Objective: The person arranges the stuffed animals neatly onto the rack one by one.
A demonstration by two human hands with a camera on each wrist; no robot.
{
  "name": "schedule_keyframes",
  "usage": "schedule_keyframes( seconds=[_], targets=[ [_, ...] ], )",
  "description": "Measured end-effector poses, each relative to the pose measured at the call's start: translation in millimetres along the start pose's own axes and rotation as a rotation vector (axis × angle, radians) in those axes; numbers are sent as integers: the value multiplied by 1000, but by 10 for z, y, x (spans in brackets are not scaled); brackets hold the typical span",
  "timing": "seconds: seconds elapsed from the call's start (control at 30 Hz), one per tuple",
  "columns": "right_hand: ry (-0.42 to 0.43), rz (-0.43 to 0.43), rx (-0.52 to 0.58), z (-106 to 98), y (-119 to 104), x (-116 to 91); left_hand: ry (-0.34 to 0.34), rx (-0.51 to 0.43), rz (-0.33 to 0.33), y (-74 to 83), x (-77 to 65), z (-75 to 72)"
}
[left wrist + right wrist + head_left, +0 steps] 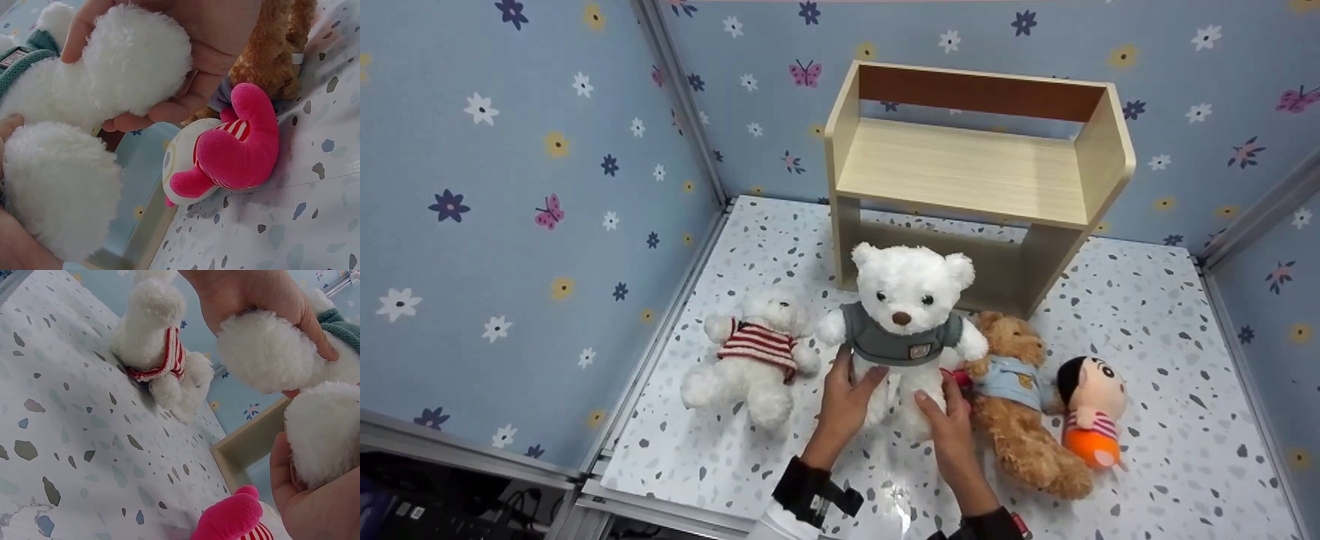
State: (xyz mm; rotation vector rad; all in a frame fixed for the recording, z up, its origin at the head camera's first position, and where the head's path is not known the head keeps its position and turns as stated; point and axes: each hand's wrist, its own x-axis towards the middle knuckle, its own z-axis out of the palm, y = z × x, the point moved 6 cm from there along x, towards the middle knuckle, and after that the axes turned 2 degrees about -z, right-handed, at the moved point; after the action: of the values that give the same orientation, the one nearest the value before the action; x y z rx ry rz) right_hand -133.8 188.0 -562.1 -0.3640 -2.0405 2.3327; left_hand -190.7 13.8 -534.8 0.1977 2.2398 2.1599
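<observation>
A white teddy bear [911,292] in a grey-green sweater is held up in front of a wooden shelf, its face toward me. My left hand [840,409] grips one leg, and my right hand [956,435] grips the other. Both legs show close up in the wrist views, with fingers curled round the white fur [138,56]. Behind the bear a pink plush toy [242,140] with a striped top lies on the table; in the head view it is mostly hidden.
The two-tier wooden shelf [960,161] stands at the back of the speckled table [1185,420]. A white bear in a red-striped sweater [757,345] lies left. A brown bear [1012,420] and a black-haired doll [1091,420] lie right. Flowered panels [547,300] enclose the table.
</observation>
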Motion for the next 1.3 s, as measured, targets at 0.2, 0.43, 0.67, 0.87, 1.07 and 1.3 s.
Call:
schedule_keyframes(
  seconds=[0.2,0.43,0.67,0.87,1.07,1.3],
  targets=[
    [9,-17,-22,0,-20,-4,-28,-28,5,37,22,18],
    [20,-45,-34,-6,-63,6,-33,-28,7,72,64,35],
    [26,-9,-37,-21,-44,0,-15,-37,36,103,101,44],
    [25,-2,-23,-28,-55,0,-24,-39,37,132,130,59],
    [27,9,11,-35,-111,3,-36,-25,43,174,170,70],
    [13,-29,15,-20,-223,41,-7,-13,122,267,229,82]
  ],
)
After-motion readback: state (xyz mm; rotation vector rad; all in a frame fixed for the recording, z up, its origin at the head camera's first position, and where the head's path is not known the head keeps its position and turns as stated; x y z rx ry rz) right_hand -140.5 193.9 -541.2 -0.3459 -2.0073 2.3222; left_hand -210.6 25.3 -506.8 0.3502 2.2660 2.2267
